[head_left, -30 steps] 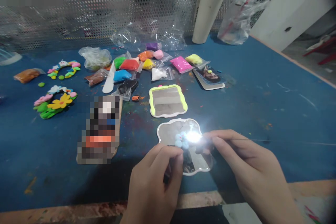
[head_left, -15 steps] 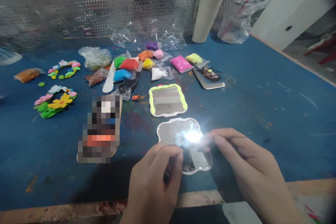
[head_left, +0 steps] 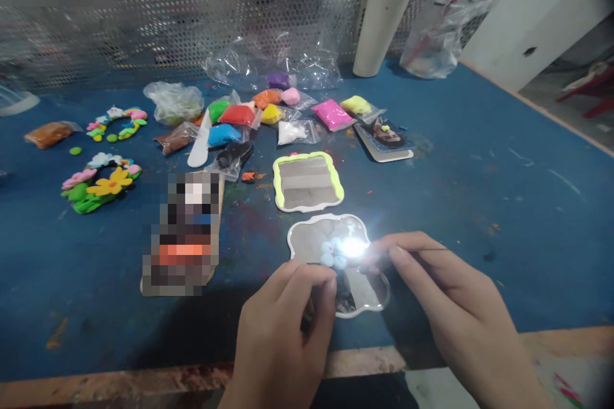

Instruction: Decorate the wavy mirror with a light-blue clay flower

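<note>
A white-framed mirror (head_left: 298, 244) lies near the table's front edge. On its glass rests a light blue clay flower (head_left: 328, 258) with rounded petals. My left hand (head_left: 290, 310) is closed at the mirror's lower left, its fingertips by the flower's lower petals; whatever is between them is hidden. My right hand (head_left: 439, 291) pinches a thin dark needle-like tool (head_left: 434, 249) at the flower's right. Bright glare covers the tool's tip and the right petals. Just behind lies a second mirror (head_left: 307, 179), its frame partly covered with yellow-green clay.
Several bags of coloured clay, including a magenta one (head_left: 332, 114), lie farther back with a white spatula (head_left: 199, 144). Flower-decorated rings (head_left: 112, 182) sit left, beside a pixelated object (head_left: 185, 236). A tall cup (head_left: 384, 22) and plastic bag (head_left: 432, 45) stand at the back right.
The view has shifted slightly. Both hands stay at the flower with almost the same grip; the right fingers have moved very little.
</note>
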Demonstrator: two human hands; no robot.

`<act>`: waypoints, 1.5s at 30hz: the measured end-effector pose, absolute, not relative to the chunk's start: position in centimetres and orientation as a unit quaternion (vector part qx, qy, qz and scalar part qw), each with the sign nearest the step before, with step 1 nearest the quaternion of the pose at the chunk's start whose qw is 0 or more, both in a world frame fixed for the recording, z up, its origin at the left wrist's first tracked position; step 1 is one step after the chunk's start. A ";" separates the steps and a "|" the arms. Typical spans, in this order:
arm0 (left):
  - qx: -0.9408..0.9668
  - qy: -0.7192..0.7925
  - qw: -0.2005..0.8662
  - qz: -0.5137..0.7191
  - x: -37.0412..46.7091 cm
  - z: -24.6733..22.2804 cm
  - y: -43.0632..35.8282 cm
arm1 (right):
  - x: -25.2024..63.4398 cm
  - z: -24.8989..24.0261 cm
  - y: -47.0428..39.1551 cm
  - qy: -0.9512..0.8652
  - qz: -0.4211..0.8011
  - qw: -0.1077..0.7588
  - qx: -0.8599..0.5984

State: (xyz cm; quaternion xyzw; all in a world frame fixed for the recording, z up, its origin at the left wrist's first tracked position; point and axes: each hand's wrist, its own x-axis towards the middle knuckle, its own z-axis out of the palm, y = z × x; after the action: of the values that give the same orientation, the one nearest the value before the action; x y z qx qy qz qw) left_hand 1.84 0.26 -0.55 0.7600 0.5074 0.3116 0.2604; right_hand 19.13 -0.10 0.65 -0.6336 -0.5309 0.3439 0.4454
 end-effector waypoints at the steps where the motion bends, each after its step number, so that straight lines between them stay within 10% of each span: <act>1: 0.759 0.508 0.261 0.312 1.9 -0.5 0.3 | 19.1 0.7 -0.1 -0.530 0.345 0.446 -0.634; 45: 0.763 0.505 0.261 0.307 1.9 -0.3 0.3 | 19.0 1.1 -0.4 -0.510 0.315 0.435 -0.671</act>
State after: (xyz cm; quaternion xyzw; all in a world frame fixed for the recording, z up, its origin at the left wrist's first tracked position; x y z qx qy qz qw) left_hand 1.89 0.30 -0.32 0.7629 0.5053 0.3075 0.2609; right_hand 18.98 -0.41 1.11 -0.6715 -0.5103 0.3152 0.4352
